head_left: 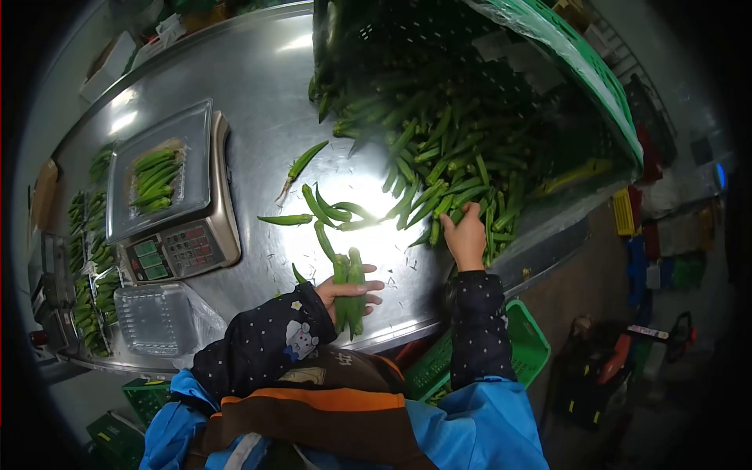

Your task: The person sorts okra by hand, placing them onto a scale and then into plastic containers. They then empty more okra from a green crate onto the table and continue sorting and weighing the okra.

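Palm up at the near edge of a steel table (266, 94), the left hand (332, 291) grips a few okra pods (349, 309), thumb across them and fingers extended beneath. The right hand (467, 236), arm straight and fingers bent, touches the okra pile (439, 157) toward the right end; whether it grips a pod cannot be told. Dark, dotted sleeves (266, 337) cover both forearms, the left one bearing a cartoon animal. Pale lettering on the brown apron (313, 415) appears too foreshortened to read, as are the digits on the scale (223, 180). Loose pods (286, 220) lie mid-table. A green crate (607, 86) surrounds the pile at the far right corner; toward the left edge are empty clear trays (153, 317) and packed okra (84, 305).
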The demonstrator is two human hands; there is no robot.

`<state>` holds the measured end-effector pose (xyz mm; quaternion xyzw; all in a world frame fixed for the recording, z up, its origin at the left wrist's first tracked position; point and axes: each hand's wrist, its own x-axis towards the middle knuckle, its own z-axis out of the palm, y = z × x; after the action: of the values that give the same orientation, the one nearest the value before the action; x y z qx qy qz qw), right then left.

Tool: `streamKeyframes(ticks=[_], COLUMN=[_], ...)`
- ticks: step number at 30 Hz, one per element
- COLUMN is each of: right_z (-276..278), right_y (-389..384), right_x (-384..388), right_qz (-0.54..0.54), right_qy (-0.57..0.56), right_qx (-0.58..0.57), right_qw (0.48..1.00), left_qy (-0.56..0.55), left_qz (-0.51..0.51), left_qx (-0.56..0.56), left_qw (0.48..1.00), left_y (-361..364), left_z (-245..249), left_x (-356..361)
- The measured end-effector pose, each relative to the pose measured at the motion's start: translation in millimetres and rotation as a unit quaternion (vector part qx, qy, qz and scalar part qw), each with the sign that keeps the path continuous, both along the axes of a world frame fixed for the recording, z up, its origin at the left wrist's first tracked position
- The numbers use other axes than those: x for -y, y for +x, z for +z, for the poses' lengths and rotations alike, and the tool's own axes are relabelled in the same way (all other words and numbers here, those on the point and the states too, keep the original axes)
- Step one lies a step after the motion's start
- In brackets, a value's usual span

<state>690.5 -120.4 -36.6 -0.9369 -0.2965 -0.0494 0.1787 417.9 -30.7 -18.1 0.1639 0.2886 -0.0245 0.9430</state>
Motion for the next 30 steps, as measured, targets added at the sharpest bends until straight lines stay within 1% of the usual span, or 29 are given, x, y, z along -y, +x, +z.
streamKeyframes(ticks=[1, 3, 4, 5, 6, 7, 8, 9, 10, 11, 12, 13, 14, 16, 17, 18, 20, 21, 22, 24, 25, 27, 30], right_z=[-3.7, -4.7, 2.6, 15.0, 13.8, 25.4, 33.8, 40.9, 45.4, 46.4, 47.2, 48.7, 51.8, 61.6, 69.3, 67.2, 81.0, 77.4, 69.1, 45.2, 33.1, 33.7, 67.5], right_y=[2.4, -16.7, -58.8, -83.5, -104.2, -126.3, -142.5, -154.7, -164.4, -172.9, -180.8, -186.2, -186.8, -183.6, -185.1, -179.4, -174.0, -180.7, -188.4, -215.3, -228.8, -247.7, -240.7], right_x=[2.2, 17.7, 33.3, 40.8, 50.1, 52.9, 55.6, 56.7, 56.7, 55.0, 53.6, 53.0, 52.9, 52.4, 52.2, 57.6, 68.3, 72.4, 78.9, 100.8, 111.7, 125.8, 143.6], right_qz=[0.025, 0.012, -0.019, -0.009, 0.012, 0.014, 0.058, 0.099, 0.138, 0.138, 0.173, 0.208, 0.208, 0.252, 0.158, 0.115, 0.044, 0.049, 0.171, 0.381, 0.477, 0.454, 0.271], right_qy=[0.051, 0.154, 0.370, 0.386, 0.374, 0.369, 0.340, 0.303, 0.265, 0.264, 0.252, 0.239, 0.237, 0.209, 0.199, 0.221, 0.214, 0.210, 0.217, 0.106, 0.074, 0.118, 0.097], right_qx=[-0.045, -0.178, -0.484, -0.533, -0.527, -0.553, -0.572, -0.563, -0.549, -0.552, -0.546, -0.540, -0.542, -0.476, -0.481, -0.513, -0.624, -0.627, -0.661, -0.584, -0.530, -0.532, -0.722], right_qw=[0.997, 0.972, 0.793, 0.752, 0.763, 0.747, 0.744, 0.763, 0.780, 0.779, 0.780, 0.780, 0.779, 0.816, 0.839, 0.822, 0.750, 0.748, 0.697, 0.709, 0.697, 0.705, 0.629], left_qy=[-0.001, -0.014, -0.023, -0.027, -0.046, -0.073, -0.099, -0.099, -0.104, -0.132, -0.159, -0.161, -0.173, -0.185, -0.199, -0.212, -0.194, -0.209, -0.224, -0.207, -0.195, -0.164, -0.154], left_qz=[0.008, 0.017, 0.033, 0.029, 0.030, 0.034, 0.034, 0.031, -0.014, 0.004, 0.021, 0.023, 0.021, 0.026, 0.051, 0.078, 0.097, 0.105, 0.113, 0.123, 0.130, 0.137, 0.139], left_qx=[0.007, 0.025, 0.041, 0.055, 0.067, 0.078, 0.089, 0.090, -0.008, 0.066, 0.141, 0.140, 0.151, 0.160, 0.149, 0.138, 0.136, 0.144, 0.151, 0.157, 0.149, 0.142, 0.159], left_qw=[1.000, 0.999, 0.998, 0.998, 0.996, 0.994, 0.990, 0.991, 0.994, 0.989, 0.977, 0.977, 0.973, 0.969, 0.967, 0.964, 0.967, 0.962, 0.956, 0.958, 0.961, 0.967, 0.965], left_y=[1.9, 6.2, 1.5, 1.9, 2.4, 2.0, 1.2, -0.4, -4.4, -7.5, -9.1, -13.0, -17.8, -28.8, -33.5, -38.5, -49.2, -55.0, -60.8, -72.3, -77.4, -87.4, -104.7], left_z=[6.3, 8.5, 8.8, 3.9, -1.9, -6.2, -7.8, -4.5, 2.4, -3.4, -2.6, -0.6, 2.4, 11.1, 13.4, 16.2, 21.0, 21.8, 22.3, 25.1, 29.9, 32.7, 42.8], left_x=[-1.0, -0.6, -5.5, -6.7, -7.4, -7.5, -7.8, -8.6, -17.1, -16.1, -15.3, -15.5, -17.7, -20.5, -20.8, -21.9, -24.6, -26.5, -28.1, -30.7, -32.7, -35.9, -44.8])
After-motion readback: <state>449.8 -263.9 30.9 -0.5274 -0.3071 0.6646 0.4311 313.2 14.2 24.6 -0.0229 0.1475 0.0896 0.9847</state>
